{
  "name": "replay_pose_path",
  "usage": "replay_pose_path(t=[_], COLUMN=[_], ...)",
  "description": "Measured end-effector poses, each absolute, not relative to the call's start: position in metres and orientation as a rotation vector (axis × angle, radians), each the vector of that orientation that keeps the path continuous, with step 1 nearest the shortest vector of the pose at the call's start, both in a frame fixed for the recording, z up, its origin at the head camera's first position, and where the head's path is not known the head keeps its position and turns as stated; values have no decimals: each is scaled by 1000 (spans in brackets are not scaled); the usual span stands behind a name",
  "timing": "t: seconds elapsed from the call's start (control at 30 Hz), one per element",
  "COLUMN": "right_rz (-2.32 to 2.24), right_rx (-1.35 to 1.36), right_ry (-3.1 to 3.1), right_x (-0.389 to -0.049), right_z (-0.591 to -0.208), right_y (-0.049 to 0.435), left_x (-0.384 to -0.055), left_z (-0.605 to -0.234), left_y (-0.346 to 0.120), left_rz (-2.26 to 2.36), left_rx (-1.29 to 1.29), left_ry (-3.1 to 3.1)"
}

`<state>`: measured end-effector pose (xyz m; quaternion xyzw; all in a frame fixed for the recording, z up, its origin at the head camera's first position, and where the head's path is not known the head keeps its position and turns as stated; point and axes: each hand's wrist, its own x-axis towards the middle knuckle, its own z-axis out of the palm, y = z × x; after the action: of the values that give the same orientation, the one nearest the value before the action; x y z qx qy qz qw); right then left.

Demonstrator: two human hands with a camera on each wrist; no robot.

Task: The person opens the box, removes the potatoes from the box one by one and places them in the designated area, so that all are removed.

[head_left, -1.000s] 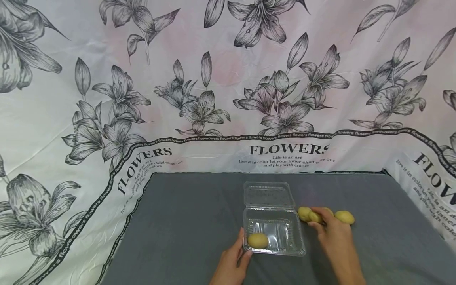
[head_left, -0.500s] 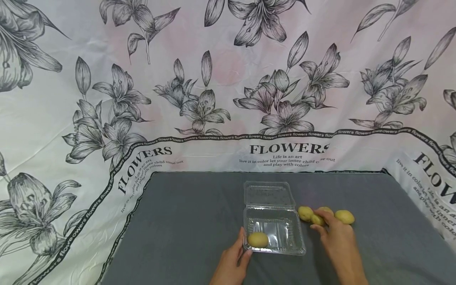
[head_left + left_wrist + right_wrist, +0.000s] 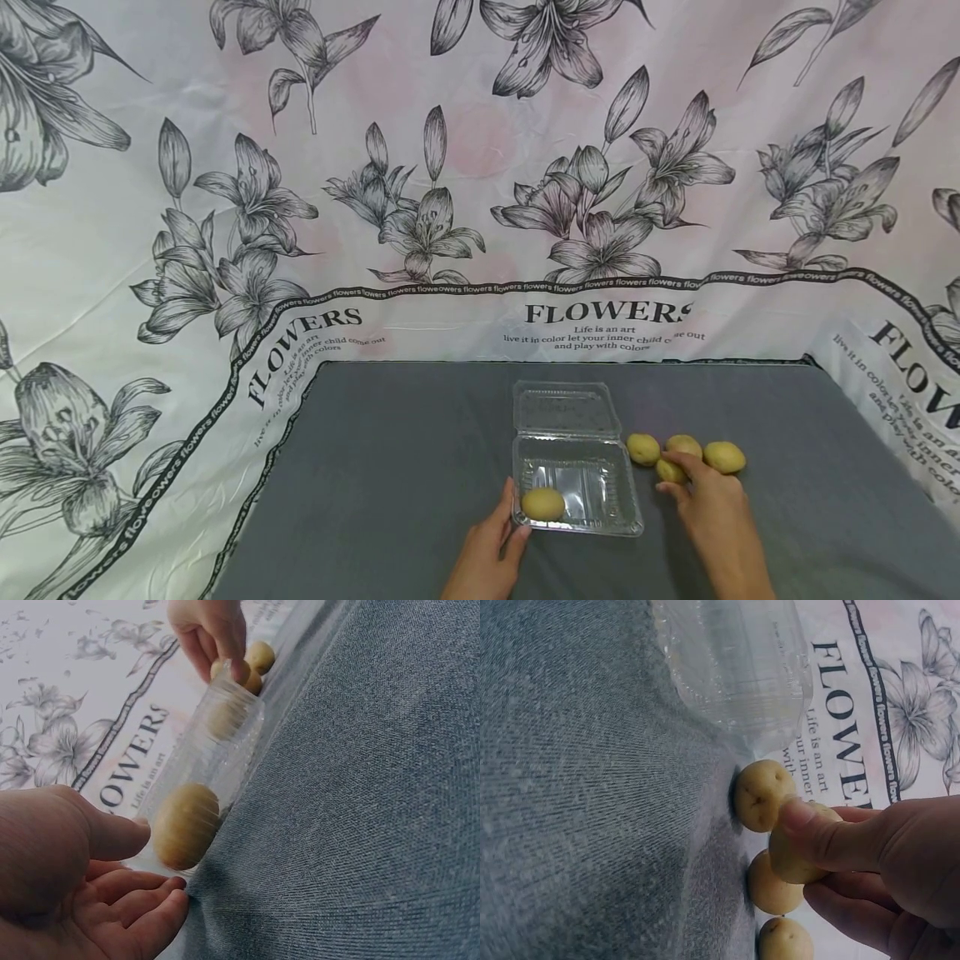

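A clear plastic clamshell container [image 3: 600,527] lies with its lid folded back on the grey cloth, and one potato [image 3: 543,504] sits in its near left corner. My left hand [image 3: 486,550] holds that corner, thumb at the front and fingers along the left side, as the left wrist view also shows. To the right of the container, my right hand [image 3: 716,508] pinches a small potato [image 3: 799,851] between thumb and fingers. Around it on the cloth are three more: a potato [image 3: 642,450] nearest the container, a potato [image 3: 684,446] behind, and a potato [image 3: 724,457] at the right.
The grey cloth [image 3: 397,467] covers the tabletop. A white flower-printed sheet [image 3: 450,325] hangs behind it and along both sides. The raised lid [image 3: 566,408] lies flat toward the back.
My right hand has drawn the small potato slightly right and toward me, away from the potato nearest the container. The left hand and container have stayed in place.
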<state>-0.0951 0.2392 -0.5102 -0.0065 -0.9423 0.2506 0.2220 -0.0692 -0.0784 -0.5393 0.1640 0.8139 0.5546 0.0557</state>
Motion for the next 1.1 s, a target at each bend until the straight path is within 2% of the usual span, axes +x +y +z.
replay_pose_path(t=[1.1], right_rz=[740], right_rx=[77], right_ry=[-2781], right_x=[-90], right_z=[-516], right_y=[244], left_x=[-71], left_z=[-541], left_y=[-79], left_rz=[1693], left_rx=[523], left_ry=[2475])
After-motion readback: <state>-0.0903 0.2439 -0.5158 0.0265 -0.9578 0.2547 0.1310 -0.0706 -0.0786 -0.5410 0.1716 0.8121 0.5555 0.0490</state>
